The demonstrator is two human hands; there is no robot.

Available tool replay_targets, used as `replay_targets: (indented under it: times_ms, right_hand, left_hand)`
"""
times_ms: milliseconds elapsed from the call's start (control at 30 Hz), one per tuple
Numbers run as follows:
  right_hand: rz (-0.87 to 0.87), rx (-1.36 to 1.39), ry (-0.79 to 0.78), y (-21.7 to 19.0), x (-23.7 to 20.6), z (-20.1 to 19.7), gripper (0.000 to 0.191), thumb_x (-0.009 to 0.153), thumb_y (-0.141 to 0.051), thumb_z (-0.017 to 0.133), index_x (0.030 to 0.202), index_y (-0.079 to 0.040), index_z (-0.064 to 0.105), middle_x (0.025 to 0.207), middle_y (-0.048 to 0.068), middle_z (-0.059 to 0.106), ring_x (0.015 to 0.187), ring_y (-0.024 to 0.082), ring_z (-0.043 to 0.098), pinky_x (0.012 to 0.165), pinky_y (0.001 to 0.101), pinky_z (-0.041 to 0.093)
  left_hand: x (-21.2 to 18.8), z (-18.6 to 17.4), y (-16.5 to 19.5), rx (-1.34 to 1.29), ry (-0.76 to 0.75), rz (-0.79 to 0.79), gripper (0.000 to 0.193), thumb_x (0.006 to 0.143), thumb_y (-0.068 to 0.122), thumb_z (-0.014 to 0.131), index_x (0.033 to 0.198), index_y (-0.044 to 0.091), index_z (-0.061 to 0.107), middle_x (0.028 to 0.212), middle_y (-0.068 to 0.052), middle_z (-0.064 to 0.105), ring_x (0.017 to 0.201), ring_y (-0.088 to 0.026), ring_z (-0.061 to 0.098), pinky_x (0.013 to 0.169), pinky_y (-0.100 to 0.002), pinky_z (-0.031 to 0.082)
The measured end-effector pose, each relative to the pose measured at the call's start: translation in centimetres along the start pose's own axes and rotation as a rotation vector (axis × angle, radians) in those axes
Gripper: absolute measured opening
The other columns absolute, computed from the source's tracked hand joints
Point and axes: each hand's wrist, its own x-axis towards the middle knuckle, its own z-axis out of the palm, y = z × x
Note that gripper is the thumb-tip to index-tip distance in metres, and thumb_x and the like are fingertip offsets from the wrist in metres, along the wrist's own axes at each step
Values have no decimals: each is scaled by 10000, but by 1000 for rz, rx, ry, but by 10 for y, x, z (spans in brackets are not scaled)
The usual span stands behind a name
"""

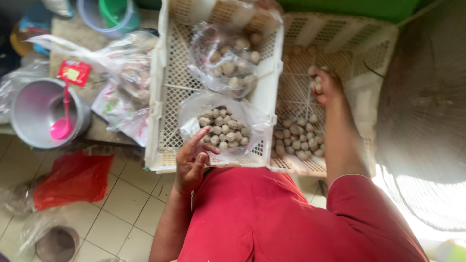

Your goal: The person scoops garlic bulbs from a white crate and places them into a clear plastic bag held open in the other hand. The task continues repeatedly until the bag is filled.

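My left hand [192,160] holds the near edge of a clear plastic bag [191,112] half full of small pale brown balls [223,131]. The bag rests in a white lattice crate [162,97]. A second clear bag of balls [228,60] lies farther back in the same crate. My right hand [325,86] is closed on a few balls above a second white crate [359,53] on the right. A heap of loose balls [297,141] lies at that crate's near side.
On the counter to the left lie a metal bowl [36,109] with a pink spoon [62,127], clear bags with printed packets [124,77] and plastic tubs [109,13]. A red plastic bag [73,177] lies on the tiled floor. A woven basket [427,121] stands at the right.
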Motion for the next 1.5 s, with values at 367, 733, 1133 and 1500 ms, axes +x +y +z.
replay_targets:
  times_ms: [367,733,1133,1500]
  right_hand:
    - [-102,615,-259,19,-64,-28,322,999,-373,658,1249,-174,620,1260,136,670,1103,281,701,664,313,591]
    - [-49,457,-464,26,-58,-27,451,1046,-540,609,1203,-120,648,1331,163,687,1137,329,719,612,317,597]
    - [202,107,-1407,44,-122,110,403,1024,-260,649,1280,51,632,1157,229,723,700,83,695,454,204,482]
    - [-1038,-771,-1058,99,-171,174,297,1022,-223,695,1267,-56,685,1320,190,714,1277,311,656,1132,449,513]
  left_hand:
    - [-10,-8,-6,23,-75,36,554,1103,348,593,1548,43,469,1553,-206,540,995,-203,732,661,-235,541]
    - [-12,-7,-5,13,-57,20,579,1103,355,591,1553,21,445,1569,-207,523,986,-199,731,656,-232,542]
    - [-11,-10,0,-94,-26,39,764,1068,439,652,1623,14,344,1660,-219,421,1036,-185,720,673,-206,533]
    - [-16,-8,0,-216,22,-1,903,1030,509,680,1613,-64,297,1666,-221,375,1009,-187,711,630,-212,533]
